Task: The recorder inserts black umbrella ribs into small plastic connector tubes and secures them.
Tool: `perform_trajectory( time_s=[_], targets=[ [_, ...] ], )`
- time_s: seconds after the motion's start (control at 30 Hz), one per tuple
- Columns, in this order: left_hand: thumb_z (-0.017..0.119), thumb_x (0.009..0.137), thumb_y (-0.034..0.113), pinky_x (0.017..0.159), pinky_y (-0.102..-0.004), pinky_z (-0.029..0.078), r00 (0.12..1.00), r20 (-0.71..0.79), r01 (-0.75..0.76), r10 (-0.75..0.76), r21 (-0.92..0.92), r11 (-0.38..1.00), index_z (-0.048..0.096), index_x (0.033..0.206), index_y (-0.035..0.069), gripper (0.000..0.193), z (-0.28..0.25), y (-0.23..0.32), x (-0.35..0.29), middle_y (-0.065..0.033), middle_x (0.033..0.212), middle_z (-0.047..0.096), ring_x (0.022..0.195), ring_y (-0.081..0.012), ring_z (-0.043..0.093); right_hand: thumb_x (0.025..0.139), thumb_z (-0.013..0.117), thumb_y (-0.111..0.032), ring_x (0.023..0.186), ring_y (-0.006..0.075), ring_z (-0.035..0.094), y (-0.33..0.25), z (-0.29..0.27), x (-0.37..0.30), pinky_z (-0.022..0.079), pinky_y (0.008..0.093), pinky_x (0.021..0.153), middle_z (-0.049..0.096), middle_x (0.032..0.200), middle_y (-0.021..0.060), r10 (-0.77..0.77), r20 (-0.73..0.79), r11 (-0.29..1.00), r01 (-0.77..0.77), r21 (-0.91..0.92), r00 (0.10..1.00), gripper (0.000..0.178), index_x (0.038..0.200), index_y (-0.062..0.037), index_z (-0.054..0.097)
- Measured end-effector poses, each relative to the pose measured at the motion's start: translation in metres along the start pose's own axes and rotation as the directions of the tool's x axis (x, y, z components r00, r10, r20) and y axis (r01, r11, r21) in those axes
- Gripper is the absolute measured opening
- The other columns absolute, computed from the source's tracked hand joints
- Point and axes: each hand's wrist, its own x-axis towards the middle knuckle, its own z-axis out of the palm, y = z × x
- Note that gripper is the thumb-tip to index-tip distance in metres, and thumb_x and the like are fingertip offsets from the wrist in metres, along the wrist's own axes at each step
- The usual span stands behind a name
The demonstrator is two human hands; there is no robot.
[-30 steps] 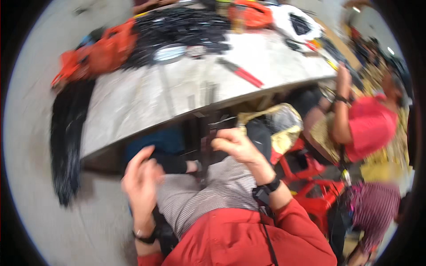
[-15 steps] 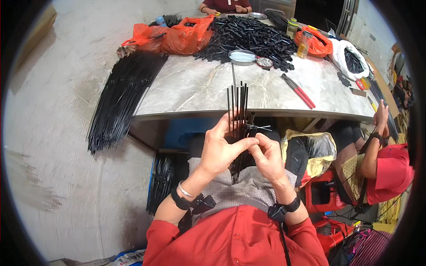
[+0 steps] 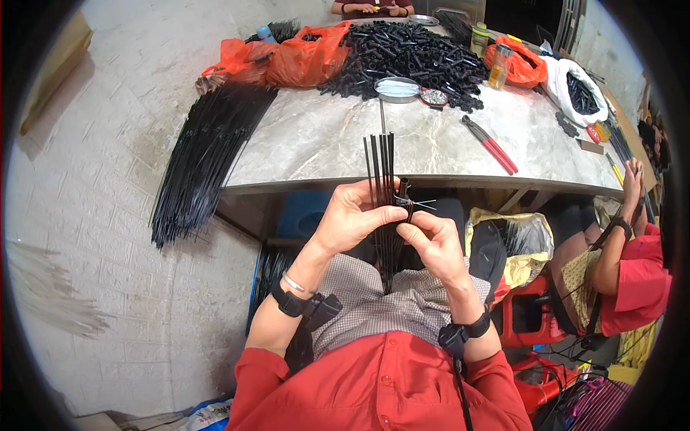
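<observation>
My left hand is closed around several thin black rods, which stand nearly upright above my lap. Its thumb points right across them. Beside the rods, a short black tube rises between my hands, with thin pale wire ends sticking out to the right just below its top. My right hand pinches near the base of the tube with thumb and bent fingers, close to the left thumb tip. What exactly the right fingertips grip is hidden.
The marble-patterned table ahead bears a heap of black tubes, a round tin, red-handled pliers and orange bags. Long black rods overhang its left end. One co-worker sits at right, another across the table.
My right thumb has come away from the left thumb and sits slightly lower. The left thumb lies flatter across the rods. The whole view has shifted a little.
</observation>
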Motion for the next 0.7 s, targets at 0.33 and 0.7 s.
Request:
perform_trajectory(
  time_s=[0.33,0.7],
  targets=[
    [0.072,0.08,-0.001,0.08,-0.026,0.052,0.997,0.026,0.076,-0.075,-0.031,0.997,0.065,0.11,0.002,0.031,-0.001,-0.006,0.017,-0.0042,0.098,0.069,0.088,-0.0109,0.064,0.083,0.071,-0.01,0.066,0.0059,0.056,0.025,-0.02,0.021,0.046,0.0211,0.06,0.062,0.073,-0.001,0.072,0.158,0.956,-0.114,0.27,0.985,0.014,0.091,0.0021,0.07],
    [0.07,0.083,0.002,0.078,-0.0235,0.052,0.999,-0.041,0.033,-0.031,0.06,0.998,0.058,0.118,-0.002,0.037,0.012,-0.008,0.023,-0.0032,0.099,0.065,0.088,-0.0089,0.062,0.083,0.072,-0.011,0.066,0.006,0.058,0.029,-0.028,0.031,0.048,0.021,0.06,0.065,0.075,0.001,0.135,0.157,0.938,-0.177,0.297,0.978,0.015,0.091,0.0015,0.07]
  ],
)
